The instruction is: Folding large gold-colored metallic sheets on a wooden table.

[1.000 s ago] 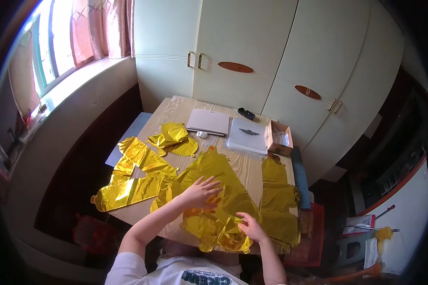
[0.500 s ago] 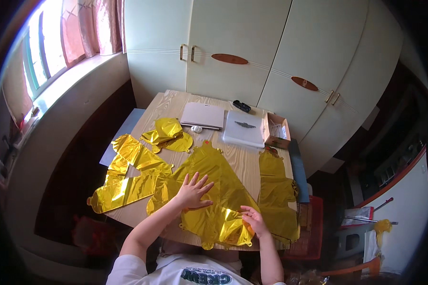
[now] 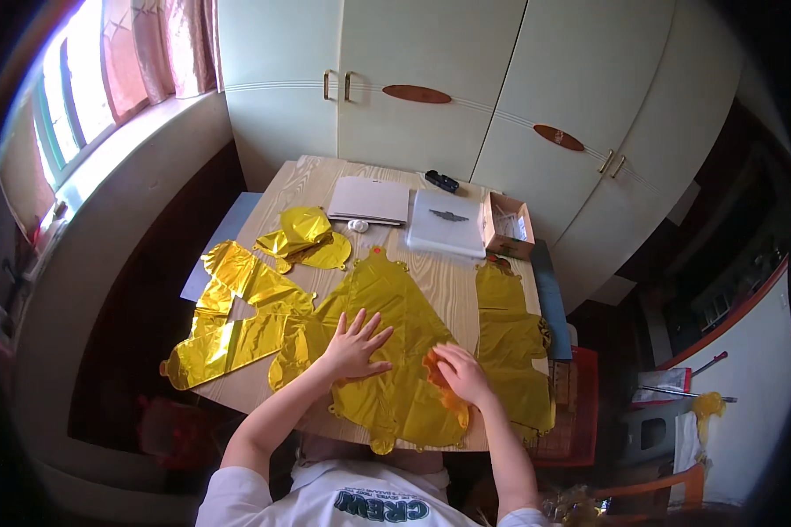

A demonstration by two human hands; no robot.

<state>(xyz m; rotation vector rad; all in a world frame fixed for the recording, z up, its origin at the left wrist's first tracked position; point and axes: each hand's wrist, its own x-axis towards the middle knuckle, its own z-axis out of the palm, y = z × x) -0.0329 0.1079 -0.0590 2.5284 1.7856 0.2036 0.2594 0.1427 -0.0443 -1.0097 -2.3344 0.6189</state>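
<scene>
A flat gold foil balloon (image 3: 400,303) lies spread on the near middle of the table. My left hand (image 3: 353,350) rests on it with palm down and fingers spread. At its right side, my right hand (image 3: 463,373) presses a crumpled orange cloth-like piece (image 3: 448,397) against the foil; its fingertips are slightly blurred. The balloon's lower right corner now lies flat. To the left sits another gold foil balloon (image 3: 246,342) with angular limbs, touching the middle one. A folded gold foil piece (image 3: 303,235) lies behind it. A further gold foil balloon (image 3: 505,338) lies at the right.
Along the back of the wooden table (image 3: 294,189) are a stack of pale card (image 3: 369,200), a small white object (image 3: 358,226), clear plastic sleeves (image 3: 444,237), a black object (image 3: 442,181) and an open box (image 3: 510,227). White cupboards (image 3: 422,48) stand behind. A red crate (image 3: 582,408) is at the right.
My right hand has moved up and slightly left with the orange piece, which shows more. The folded-over lower right corner of the middle balloon is flattened out. My left hand stays on the foil.
</scene>
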